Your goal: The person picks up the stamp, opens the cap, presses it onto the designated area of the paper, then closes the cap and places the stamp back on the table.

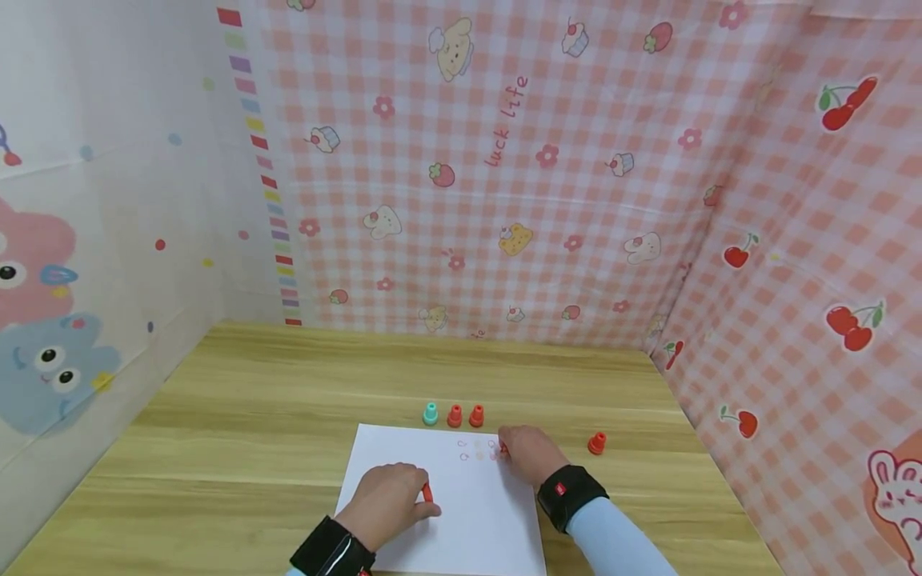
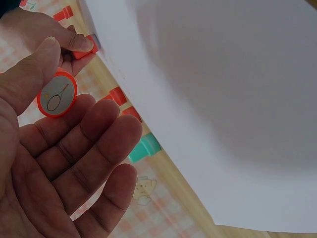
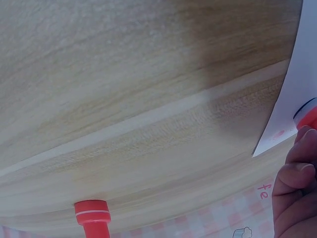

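Left hand (image 1: 386,500) grip: thumb and forefinger pinch the left stamp (image 2: 57,93), other fingers loosely spread. Right hand (image 1: 531,454) grip: pinching the right stamp (image 3: 310,117) at the far right corner of the paper (image 1: 461,520). Left stamp is over the paper, face showing, so not pressed down.

Risks: the left pinch looks light, so the stamp could roll or slip and leave a stray mark. The right stamp is close to the edge; tilting it could give a partial print, sliding it could smear the faint marks (image 1: 479,450) nearby. No hand clearly pins the sheet, so it could shift.

Orientation: left stamp's racket face points back at the left wrist camera, long axis running away from it (exact tilt can't tell). Right stamp's base points toward the paper, handle into the fingers; contact unclear.

Further out: teal stamp (image 1: 430,414), middle red stamp (image 1: 454,416) and end red stamp (image 1: 477,416) stand beyond the sheet; lone red stamp (image 1: 596,443) stands right, on the table (image 1: 238,448).
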The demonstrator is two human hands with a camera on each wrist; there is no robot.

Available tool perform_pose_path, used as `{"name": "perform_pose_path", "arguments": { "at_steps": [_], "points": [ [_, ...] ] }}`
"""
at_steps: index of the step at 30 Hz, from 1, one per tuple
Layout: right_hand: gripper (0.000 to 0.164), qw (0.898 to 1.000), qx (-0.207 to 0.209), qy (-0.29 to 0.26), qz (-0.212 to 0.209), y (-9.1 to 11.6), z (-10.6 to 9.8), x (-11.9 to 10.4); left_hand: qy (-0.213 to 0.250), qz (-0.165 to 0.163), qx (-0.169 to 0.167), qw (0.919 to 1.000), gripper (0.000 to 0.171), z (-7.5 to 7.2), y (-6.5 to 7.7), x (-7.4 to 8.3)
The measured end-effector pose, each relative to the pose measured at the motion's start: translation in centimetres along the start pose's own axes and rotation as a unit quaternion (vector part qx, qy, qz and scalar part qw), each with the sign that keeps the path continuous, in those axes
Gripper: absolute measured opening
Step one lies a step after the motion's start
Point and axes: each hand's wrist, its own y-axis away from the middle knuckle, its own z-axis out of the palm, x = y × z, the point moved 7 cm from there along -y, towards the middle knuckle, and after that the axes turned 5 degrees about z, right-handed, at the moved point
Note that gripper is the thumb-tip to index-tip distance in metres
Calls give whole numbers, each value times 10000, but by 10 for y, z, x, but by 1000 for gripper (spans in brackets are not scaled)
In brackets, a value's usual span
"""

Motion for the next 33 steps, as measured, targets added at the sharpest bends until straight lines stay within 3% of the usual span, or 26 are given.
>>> {"name": "perform_pose_path", "arguments": {
  "at_steps": [25, 33],
  "points": [
    [11, 9999, 116, 29, -102, 1, -1, 0, -55, 60, 113, 9999, 29, -2, 2, 0],
    [9, 9996, -30, -279, 91, 1, -1, 4, -8, 36, 70, 10000, 29, -3, 2, -1]
  ]
}}
